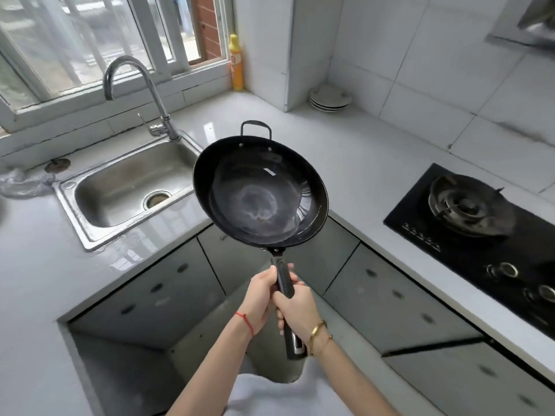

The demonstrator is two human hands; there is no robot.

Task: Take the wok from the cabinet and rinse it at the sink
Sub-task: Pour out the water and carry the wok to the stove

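A black wok point(259, 190) with a long black handle and a small loop handle at its far side hangs in the air over the counter corner, just right of the steel sink point(90, 232). Its inside shows a pale ring mark and a little water. My left hand point(261, 291) grips the handle near the bowl. My right hand point(295, 307) grips the same handle just behind it. The curved faucet point(141, 85) stands at the back of the sink; no water runs from it.
A yellow bottle point(236, 63) stands on the windowsill corner. Stacked white plates point(329, 99) lie on the counter at the back. A black gas stove point(477, 235) is set into the counter at right. Grey cabinet doors point(150, 292) line the space below the counter.
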